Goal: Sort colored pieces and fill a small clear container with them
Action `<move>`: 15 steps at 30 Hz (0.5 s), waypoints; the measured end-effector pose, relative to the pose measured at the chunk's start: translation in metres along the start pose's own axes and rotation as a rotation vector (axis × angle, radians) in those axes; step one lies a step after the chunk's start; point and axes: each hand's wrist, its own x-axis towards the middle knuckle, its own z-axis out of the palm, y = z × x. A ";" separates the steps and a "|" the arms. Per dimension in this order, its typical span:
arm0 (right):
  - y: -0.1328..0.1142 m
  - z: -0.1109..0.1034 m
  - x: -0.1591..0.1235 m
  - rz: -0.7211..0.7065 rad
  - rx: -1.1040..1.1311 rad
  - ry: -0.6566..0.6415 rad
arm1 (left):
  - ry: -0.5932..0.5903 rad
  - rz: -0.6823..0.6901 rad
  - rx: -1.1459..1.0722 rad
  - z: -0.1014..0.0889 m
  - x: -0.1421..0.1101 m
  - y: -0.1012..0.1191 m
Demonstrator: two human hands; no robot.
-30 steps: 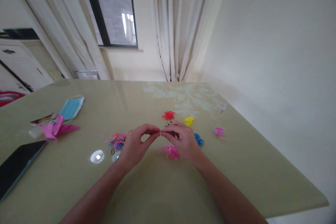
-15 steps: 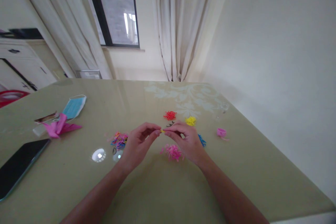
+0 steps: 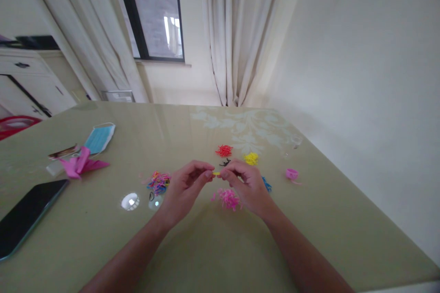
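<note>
Between the fingertips of both hands stretches a short yellow rubber band point(image 3: 216, 174). My left hand point(image 3: 185, 187) pinches one end of it, thumb against forefinger, and my right hand point(image 3: 245, 187) pinches the other. Small heaps of rubber bands lie around them: a pink heap point(image 3: 228, 198) below, a red heap point(image 3: 224, 150) and a yellow heap point(image 3: 251, 159) beyond. A few black bands point(image 3: 225, 163) sit just behind my fingers. My right hand partly hides a blue heap point(image 3: 266, 184). By my left hand is a mixed-colour heap point(image 3: 159, 183).
A phone point(image 3: 29, 213) lies at the left, near a pink folded-paper bird point(image 3: 82, 164) and a blue face mask point(image 3: 99, 139). On the right is a small pink item point(image 3: 292, 174). The glossy table point(image 3: 330, 229) runs along a white wall point(image 3: 371, 78).
My fingertips have drawn slightly apart, so more of the yellow band shows between them. The whole view has shifted a little.
</note>
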 end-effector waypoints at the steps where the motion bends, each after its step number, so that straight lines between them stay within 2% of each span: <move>1: 0.000 0.000 0.000 0.000 0.004 0.000 | -0.001 0.002 0.006 0.000 0.000 0.000; 5: 0.000 -0.001 0.003 -0.005 -0.013 0.003 | -0.005 0.029 0.154 -0.005 0.004 -0.002; 8: 0.006 -0.014 0.008 -0.004 -0.051 0.062 | -0.018 0.047 0.592 -0.012 0.007 -0.008; 12: 0.030 -0.053 0.016 0.034 -0.210 0.313 | -0.091 -0.028 1.310 -0.027 0.009 -0.022; 14: 0.046 -0.072 0.018 0.066 -0.331 0.375 | -0.165 -0.108 1.471 -0.035 0.010 -0.030; 15: 0.054 -0.080 0.018 0.096 -0.406 0.351 | -0.200 -0.136 1.500 -0.038 0.011 -0.033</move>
